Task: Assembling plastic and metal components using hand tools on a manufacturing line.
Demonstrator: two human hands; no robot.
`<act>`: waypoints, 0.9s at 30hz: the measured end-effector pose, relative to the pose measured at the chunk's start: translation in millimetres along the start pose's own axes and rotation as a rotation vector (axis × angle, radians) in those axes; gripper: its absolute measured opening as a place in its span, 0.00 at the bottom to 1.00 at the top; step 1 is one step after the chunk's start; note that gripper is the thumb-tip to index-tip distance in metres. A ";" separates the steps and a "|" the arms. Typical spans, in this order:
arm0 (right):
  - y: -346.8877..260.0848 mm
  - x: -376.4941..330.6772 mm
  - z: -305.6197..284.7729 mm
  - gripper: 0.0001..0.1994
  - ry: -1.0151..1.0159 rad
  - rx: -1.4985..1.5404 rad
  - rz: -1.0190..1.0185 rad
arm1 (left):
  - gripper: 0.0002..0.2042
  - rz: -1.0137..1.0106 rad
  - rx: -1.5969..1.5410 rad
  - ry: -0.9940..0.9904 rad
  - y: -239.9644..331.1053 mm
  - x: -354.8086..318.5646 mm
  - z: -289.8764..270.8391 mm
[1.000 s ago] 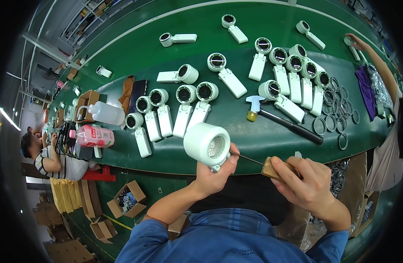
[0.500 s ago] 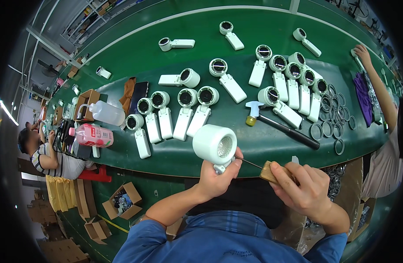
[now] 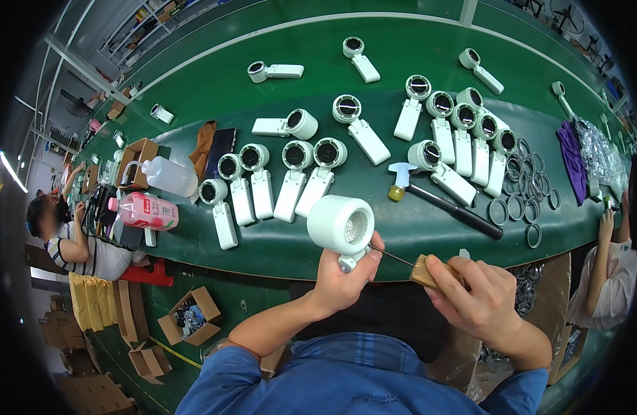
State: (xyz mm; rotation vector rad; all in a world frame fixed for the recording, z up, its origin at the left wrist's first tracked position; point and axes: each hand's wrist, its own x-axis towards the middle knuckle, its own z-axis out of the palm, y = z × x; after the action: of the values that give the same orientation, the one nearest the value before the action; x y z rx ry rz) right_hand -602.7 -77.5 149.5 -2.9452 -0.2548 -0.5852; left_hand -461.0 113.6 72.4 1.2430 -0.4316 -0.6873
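White fan housing (image 3: 341, 223), green table (image 3: 214, 90), pink bottle (image 3: 144, 211), purple cloth (image 3: 571, 153), black rings (image 3: 522, 200), blue sleeves (image 3: 360, 380).

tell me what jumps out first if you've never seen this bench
The white fan held up in the left hand at centre, with the right hand poking a wooden-handled screwdriver at its base. Behind it, rows of matching white fans lie on the green table, a hammer to the right.
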 end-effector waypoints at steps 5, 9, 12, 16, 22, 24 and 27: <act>1.1 -1.9 -4.6 0.24 -0.063 0.024 -0.021 | 0.06 0.272 0.347 -0.003 -17.4 -1.5 -7.2; 4.2 -22.3 25.4 0.22 -0.233 0.905 0.419 | 0.06 0.482 0.527 -0.062 -28.5 -6.4 -15.8; 4.1 -24.4 29.3 0.20 -0.189 0.969 0.445 | 0.04 0.690 0.829 -0.139 -32.8 -6.0 -20.1; 3.0 -21.8 34.1 0.17 -0.102 1.099 0.510 | 0.04 0.333 0.499 -0.034 -43.7 -8.8 -20.7; 8.7 -30.2 28.5 0.15 0.090 -0.026 -0.089 | 0.03 0.217 0.390 -0.025 -44.0 -13.4 -14.4; 9.8 -37.8 40.8 0.14 0.074 0.424 0.049 | 0.04 0.265 0.523 -0.089 -43.7 -14.2 -17.2; 7.5 -43.9 40.5 0.15 -0.014 0.810 0.239 | 0.05 0.428 0.742 -0.188 -36.2 -8.0 -17.3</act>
State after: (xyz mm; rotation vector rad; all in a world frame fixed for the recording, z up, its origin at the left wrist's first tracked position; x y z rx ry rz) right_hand -626.4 -84.6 94.6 -2.1523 -0.0989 -0.3179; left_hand -464.3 125.5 33.3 1.7042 -1.1428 -0.2686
